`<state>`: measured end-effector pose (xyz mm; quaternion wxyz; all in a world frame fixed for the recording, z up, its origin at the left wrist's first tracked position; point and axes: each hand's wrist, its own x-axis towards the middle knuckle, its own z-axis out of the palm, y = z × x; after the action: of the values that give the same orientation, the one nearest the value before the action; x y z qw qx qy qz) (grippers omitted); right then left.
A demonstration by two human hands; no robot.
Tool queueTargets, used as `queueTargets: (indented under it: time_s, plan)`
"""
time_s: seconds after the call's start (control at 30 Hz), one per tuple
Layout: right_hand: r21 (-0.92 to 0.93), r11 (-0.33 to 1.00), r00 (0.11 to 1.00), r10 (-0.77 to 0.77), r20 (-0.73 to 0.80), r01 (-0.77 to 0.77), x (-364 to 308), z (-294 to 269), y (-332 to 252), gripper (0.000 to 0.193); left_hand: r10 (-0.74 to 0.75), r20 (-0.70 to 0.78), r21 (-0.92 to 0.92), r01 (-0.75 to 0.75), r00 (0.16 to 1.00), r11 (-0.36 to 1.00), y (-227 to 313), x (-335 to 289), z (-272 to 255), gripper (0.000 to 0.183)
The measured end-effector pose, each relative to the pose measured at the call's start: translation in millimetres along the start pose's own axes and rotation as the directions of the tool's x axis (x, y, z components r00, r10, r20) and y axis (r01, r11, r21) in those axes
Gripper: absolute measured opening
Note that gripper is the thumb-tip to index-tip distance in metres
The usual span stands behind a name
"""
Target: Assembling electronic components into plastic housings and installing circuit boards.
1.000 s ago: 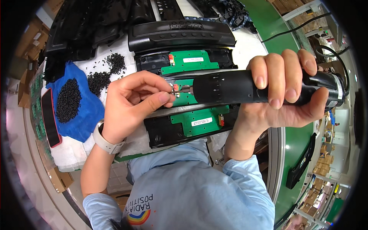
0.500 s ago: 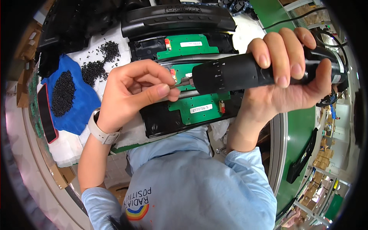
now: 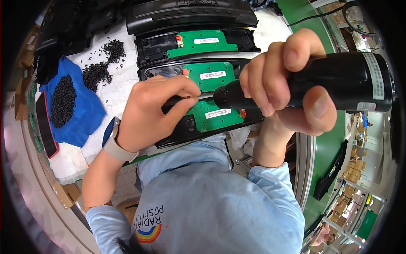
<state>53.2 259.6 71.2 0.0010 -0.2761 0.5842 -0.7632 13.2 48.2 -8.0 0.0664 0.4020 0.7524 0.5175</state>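
My right hand (image 3: 279, 76) is wrapped round a black electric screwdriver (image 3: 338, 78), which lies almost level with its nose to the left. From that nose a thin bit (image 3: 206, 99) reaches to my left hand (image 3: 158, 110), whose thumb and forefinger are pinched at its tip. Whatever small thing sits in the pinch is hidden by the fingers. Below both hands is a curved black housing with a green circuit board (image 3: 211, 117) in it, partly covered by my left hand. Beyond it lie two similar housings with green boards, the middle board (image 3: 213, 75) and the far board (image 3: 205, 42).
Small black screws lie in a heap (image 3: 63, 101) on a blue cloth (image 3: 91, 112), with loose piles (image 3: 97, 76) on the white table cover. A red-edged phone (image 3: 47, 125) is at the left. A black curved cover (image 3: 192, 17) stands at the back. Green surface (image 3: 325, 156) runs along the right.
The screwdriver's nose has tipped slightly lower, and its rear end has come closer to view. My left hand has shifted slightly, still pinching at the bit. The near circuit board shows at a lower angle.
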Motion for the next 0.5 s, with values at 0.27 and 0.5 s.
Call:
queueTargets:
  time_s: [0.27,0.5]
  plan:
    - [-0.055,0.996,0.992,0.06,-0.107,-0.067,8,17,14,0.032,0.122,-0.134,0.019,-0.12,0.983,0.993,-8,-2,14,0.009]
    - [-0.193,0.977,0.995,0.081,-0.052,-0.09,15,19,13,0.032,-0.026,-0.187,-0.112,0.005,0.982,0.994,-13,-7,21,0.012]
